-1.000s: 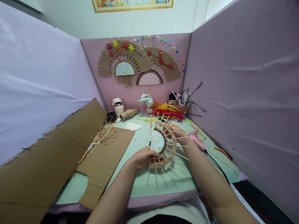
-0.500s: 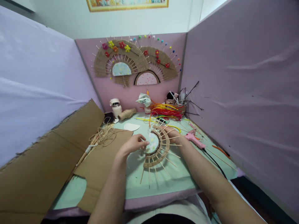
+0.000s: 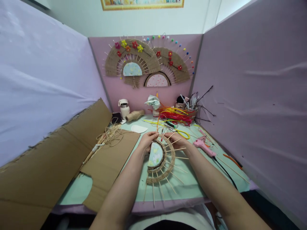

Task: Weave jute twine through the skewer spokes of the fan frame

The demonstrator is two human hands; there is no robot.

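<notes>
In the head view, the left hand (image 3: 149, 140) grasps the upper end of the half-round woven piece (image 3: 170, 158), its fingers pinched close to the tip of the weave. The right hand (image 3: 177, 140) grips the same piece from its upper outer side, among the thin sticks (image 3: 180, 157) that fan out from the weave. The woven piece is held over the green tabletop (image 3: 192, 179), in front of the person, its floral half-disc (image 3: 155, 155) set inside the curve with the straight edge toward the left. Just beyond the hands lie yellow-handled scissors (image 3: 183, 133); right of them is a pink glue gun (image 3: 204, 147). Left of the hands are a cardboard sheet (image 3: 112, 159) and a tangle of twine (image 3: 112, 135). Farther back stand a white bottle (image 3: 124, 110), a twine roll (image 3: 135, 115) lying beside it, and a heap of red and yellow stems (image 3: 176, 116).
</notes>
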